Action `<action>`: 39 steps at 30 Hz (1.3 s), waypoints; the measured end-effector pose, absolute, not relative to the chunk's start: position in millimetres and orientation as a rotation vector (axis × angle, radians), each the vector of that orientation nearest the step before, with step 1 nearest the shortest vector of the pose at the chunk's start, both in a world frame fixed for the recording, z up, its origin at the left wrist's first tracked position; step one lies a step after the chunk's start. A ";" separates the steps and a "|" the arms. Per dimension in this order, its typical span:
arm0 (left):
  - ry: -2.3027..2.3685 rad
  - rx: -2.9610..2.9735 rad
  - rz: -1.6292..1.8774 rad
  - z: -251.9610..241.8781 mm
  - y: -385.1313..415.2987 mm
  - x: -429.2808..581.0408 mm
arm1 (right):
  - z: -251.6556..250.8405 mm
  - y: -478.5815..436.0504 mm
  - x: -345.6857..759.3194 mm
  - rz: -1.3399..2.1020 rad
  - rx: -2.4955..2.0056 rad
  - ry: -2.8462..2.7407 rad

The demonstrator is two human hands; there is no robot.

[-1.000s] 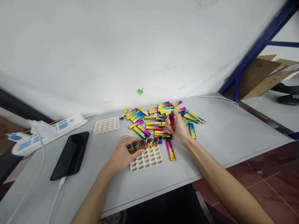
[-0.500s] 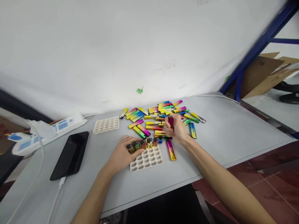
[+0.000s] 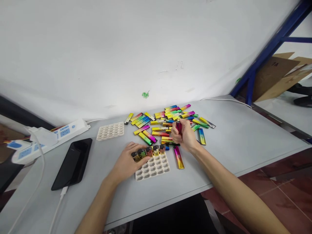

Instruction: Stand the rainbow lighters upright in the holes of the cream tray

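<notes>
A white tray with oval holes [image 3: 152, 171] lies near the table's front, with a row of upright lighters [image 3: 149, 151] along its far edge. My left hand [image 3: 128, 161] closes around the left end of that row, thumb in front and fingers behind. In a closed fist, my right hand [image 3: 184, 135] grips a dark red lighter [image 3: 179, 126], its top showing by the thumb. A pink-and-gold lighter [image 3: 179, 157] lies just right of the tray. Behind both hands spreads a loose pile of shiny multicoloured lighters [image 3: 161, 128], partly hidden by my right hand.
Another white holed tray [image 3: 110, 131] lies at the back left. Left of it are a black phone [image 3: 72, 164] on a charging cable and a white power strip [image 3: 65, 131]. A wall bounds the table's back; a blue metal frame [image 3: 258, 63] and cardboard boxes [image 3: 275, 76] stand right.
</notes>
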State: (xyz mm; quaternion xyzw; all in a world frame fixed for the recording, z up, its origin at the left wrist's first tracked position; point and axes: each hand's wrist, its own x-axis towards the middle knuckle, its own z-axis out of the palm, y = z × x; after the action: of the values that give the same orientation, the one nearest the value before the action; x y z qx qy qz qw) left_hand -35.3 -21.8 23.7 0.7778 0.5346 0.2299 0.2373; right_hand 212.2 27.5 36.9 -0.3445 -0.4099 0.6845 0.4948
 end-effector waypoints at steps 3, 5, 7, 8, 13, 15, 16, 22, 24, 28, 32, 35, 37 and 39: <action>1.463 2.134 0.640 23.3 -21.8 -35.6 | 35.9 28.0 212.3 1.673 -0.820 -0.986; 1.459 2.131 0.637 23.6 -22.1 -35.5 | 35.6 27.9 212.1 1.684 -0.814 -0.986; 1.465 2.124 0.635 24.3 -22.5 -35.1 | 35.7 27.4 211.8 1.686 -0.802 -0.995; 1.470 2.122 0.632 24.6 -22.6 -34.9 | 35.9 27.1 211.7 1.686 -0.794 -1.003; 1.483 2.114 0.618 24.9 -22.2 -35.0 | 38.6 25.6 212.0 1.687 -0.774 -1.050; 1.480 2.114 0.610 24.6 -22.0 -35.5 | 39.1 25.9 212.2 1.649 -0.773 -1.069; 1.478 2.117 0.609 24.5 -22.0 -35.8 | 38.9 26.4 212.3 1.614 -0.776 -1.082; 1.451 2.137 0.616 22.6 -21.6 -37.5 | 32.2 30.8 211.9 1.401 -0.867 -1.207; 1.443 2.150 0.621 21.4 -21.4 -39.2 | 31.2 31.6 212.1 1.369 -0.891 -1.251; 1.477 2.136 0.622 19.1 -28.5 -49.4 | 33.4 32.3 214.1 1.202 -0.984 -1.370; 1.572 2.147 0.659 14.3 -51.1 -66.5 | 41.5 23.2 218.2 0.968 -1.045 -1.408; 1.621 2.209 0.668 8.3 -68.4 -74.5 | 54.3 0.4 219.5 0.833 -1.068 -1.383; 1.620 2.251 0.655 4.7 -74.3 -75.7 | 65.4 -20.5 216.7 0.763 -1.046 -1.365; 1.608 2.273 0.646 2.6 -75.5 -74.6 | 75.0 -41.3 209.0 0.741 -1.023 -1.441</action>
State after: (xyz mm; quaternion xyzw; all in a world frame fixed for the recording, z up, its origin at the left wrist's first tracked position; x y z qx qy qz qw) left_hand -74.6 -75.5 2.6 0.7873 0.5569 0.2236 0.1413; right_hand 209.0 -41.3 75.0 -0.4368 -0.6151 0.3164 0.5752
